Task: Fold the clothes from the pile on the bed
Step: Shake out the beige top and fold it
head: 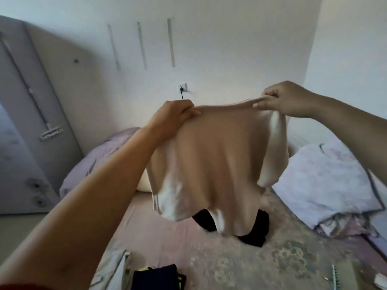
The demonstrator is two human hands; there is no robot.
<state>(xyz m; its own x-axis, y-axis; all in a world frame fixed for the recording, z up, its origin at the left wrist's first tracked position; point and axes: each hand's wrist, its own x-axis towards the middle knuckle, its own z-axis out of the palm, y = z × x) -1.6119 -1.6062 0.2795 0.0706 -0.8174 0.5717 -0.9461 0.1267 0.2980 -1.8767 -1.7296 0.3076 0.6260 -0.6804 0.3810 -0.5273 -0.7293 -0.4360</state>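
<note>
I see bare bed [240, 266] in front of the black garment [258, 229], hemmed in by the white quilt [326, 181] right, lilac pillow [94, 162] left and dark folded clothes [157, 277] nearest.

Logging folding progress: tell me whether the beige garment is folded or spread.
Spread, not folded. The beige garment hangs open in the air above the bed, its top edge stretched between the left hand and right hand.

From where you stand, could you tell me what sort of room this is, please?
Most likely a bedroom: a bed with a patterned sheet, a pillow by the wall, and a socket above. Both hands hold up a beige top.
</note>
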